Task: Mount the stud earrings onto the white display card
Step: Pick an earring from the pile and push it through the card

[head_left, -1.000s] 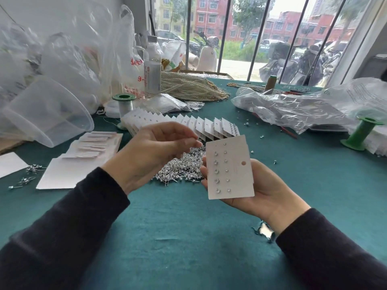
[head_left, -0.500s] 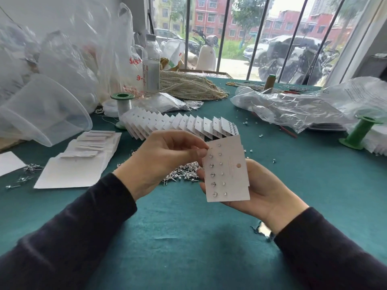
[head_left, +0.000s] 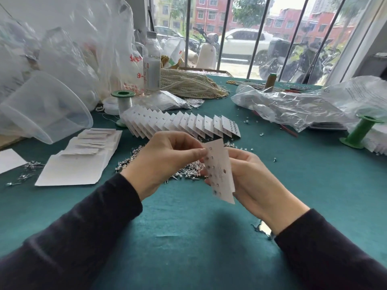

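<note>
Right hand (head_left: 254,181) grips the card (head_left: 219,172) from behind, above the tabletop (head_left: 188,237); left hand (head_left: 167,158) pinches closed at its upper left edge, contents unclear. Loose studs (head_left: 184,172) lie beneath, finished cards (head_left: 180,124) fanned at 12 o'clock

The white display card (head_left: 219,170) now stands turned edge-on toward the left, narrower than a second ago. The left hand (head_left: 165,158) has come across from above the loose stud pile (head_left: 184,172), and its fingertips (head_left: 202,152) now pinch at the card's upper left edge. The right hand (head_left: 253,178) sits further behind the card.
</note>
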